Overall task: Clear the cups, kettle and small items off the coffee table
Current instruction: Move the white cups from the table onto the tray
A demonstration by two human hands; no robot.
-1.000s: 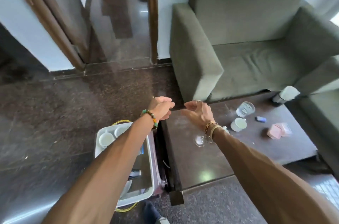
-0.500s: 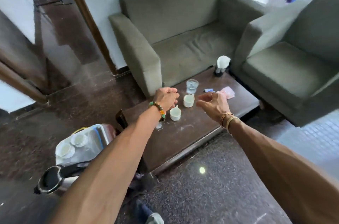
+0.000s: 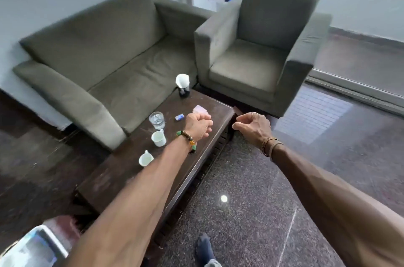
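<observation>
On the dark wooden coffee table stand two white cups and a glass of water. A small blue item lies beside the glass. A pink item shows partly behind my left hand. A black holder with a white napkin stands at the table's far end. My left hand hovers over the table with fingers loosely curled and nothing in it. My right hand hangs just past the table's right corner, loosely curled and empty.
A grey sofa runs along the table's left side and a grey armchair stands at its far end. A white tray shows at the bottom left. My foot stands on the polished stone floor right of the table.
My view has swung right, from the tray with cups and kettle toward the table and armchair. Both hands moved along the table toward its far end, still holding nothing.
</observation>
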